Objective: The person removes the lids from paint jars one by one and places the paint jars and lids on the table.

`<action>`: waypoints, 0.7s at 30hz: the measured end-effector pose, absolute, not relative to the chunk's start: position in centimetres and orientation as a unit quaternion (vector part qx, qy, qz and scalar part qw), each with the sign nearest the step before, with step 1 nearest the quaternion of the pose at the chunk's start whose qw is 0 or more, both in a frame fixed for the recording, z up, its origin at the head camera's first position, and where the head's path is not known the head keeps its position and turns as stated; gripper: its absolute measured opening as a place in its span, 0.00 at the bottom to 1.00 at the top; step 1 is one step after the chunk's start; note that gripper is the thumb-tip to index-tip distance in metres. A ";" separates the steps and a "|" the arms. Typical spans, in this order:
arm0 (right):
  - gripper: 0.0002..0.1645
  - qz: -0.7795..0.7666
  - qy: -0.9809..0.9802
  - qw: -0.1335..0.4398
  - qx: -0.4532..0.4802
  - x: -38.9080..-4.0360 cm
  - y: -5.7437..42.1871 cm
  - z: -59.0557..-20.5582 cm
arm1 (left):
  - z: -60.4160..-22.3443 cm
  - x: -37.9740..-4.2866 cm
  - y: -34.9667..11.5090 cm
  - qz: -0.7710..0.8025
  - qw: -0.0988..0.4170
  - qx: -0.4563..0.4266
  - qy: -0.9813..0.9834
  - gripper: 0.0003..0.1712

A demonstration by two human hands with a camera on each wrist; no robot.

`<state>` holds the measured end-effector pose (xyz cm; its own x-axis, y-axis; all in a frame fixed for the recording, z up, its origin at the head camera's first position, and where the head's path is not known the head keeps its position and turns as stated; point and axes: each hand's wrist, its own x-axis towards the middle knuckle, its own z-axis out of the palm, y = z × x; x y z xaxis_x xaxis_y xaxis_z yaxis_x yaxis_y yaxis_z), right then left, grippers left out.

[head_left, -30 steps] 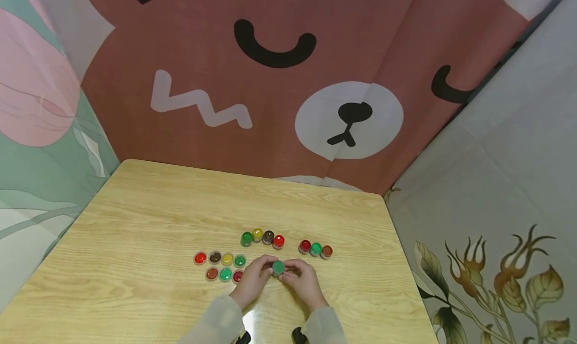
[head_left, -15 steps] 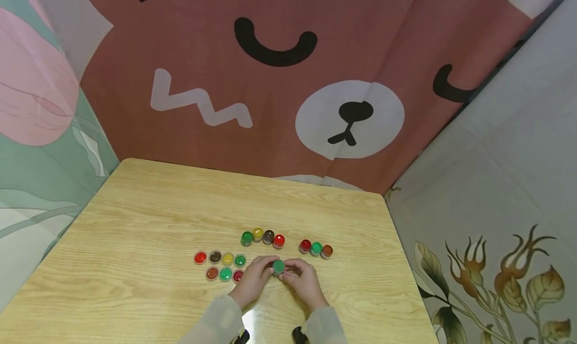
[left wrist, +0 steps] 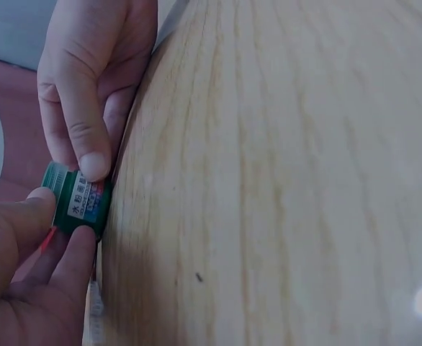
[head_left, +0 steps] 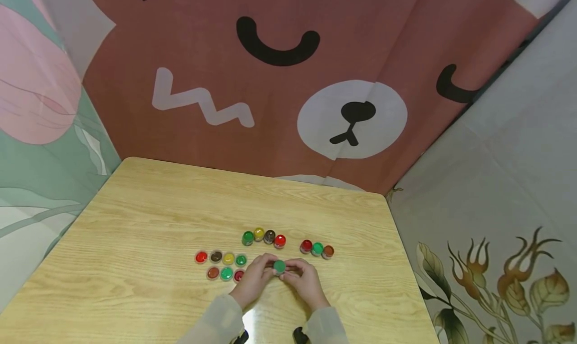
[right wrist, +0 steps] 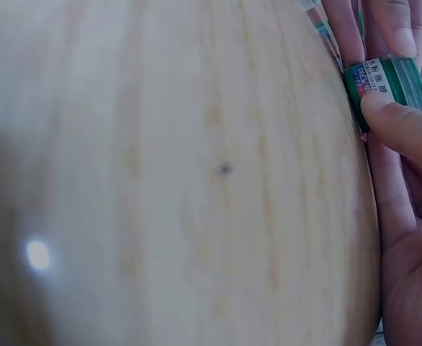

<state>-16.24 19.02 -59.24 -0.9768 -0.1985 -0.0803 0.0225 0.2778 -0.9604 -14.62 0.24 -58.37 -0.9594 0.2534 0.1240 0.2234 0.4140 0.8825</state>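
A small green paint jar [head_left: 279, 267] with a printed label stands between my two hands over the near middle of the table. Its ribbed, clear-looking lid [left wrist: 54, 176] is on in the left wrist view. My left hand [head_left: 252, 281] pinches the jar from the left, between thumb and fingers. On the other side my right hand [head_left: 307, 284] grips it too, its thumb [right wrist: 387, 108] lying across the label in the right wrist view. Fingers cover parts of the jar's sides. The dark red lid-like disc [head_left: 238, 275] lies just beside my left hand, partly hidden by it.
Beyond the hands stand several paint jars in a row, including a red one [head_left: 280, 241]. To their right are three more, such as the brown jar [head_left: 328, 252]. Flat round discs, lid-like and coloured, lie in two rows at left, the yellow one [head_left: 229, 258] among them.
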 end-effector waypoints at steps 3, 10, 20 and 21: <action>0.16 -0.606 0.788 0.095 -0.058 -16.0 18.9 -58.4 | -58.6 -14.7 0.3 0.536 0.018 0.137 0.833 0.15; 0.15 -0.616 0.779 0.099 -0.067 -15.2 18.7 -55.8 | -58.7 -14.7 0.2 0.510 0.020 0.148 0.847 0.20; 0.15 -0.617 0.778 0.097 -0.065 -15.1 18.7 -55.4 | -58.3 -14.9 0.2 0.529 0.036 0.135 0.837 0.14; 0.15 -0.617 0.778 0.098 -0.064 -15.1 18.7 -55.4 | -58.3 -14.9 0.3 0.532 0.036 0.132 0.836 0.13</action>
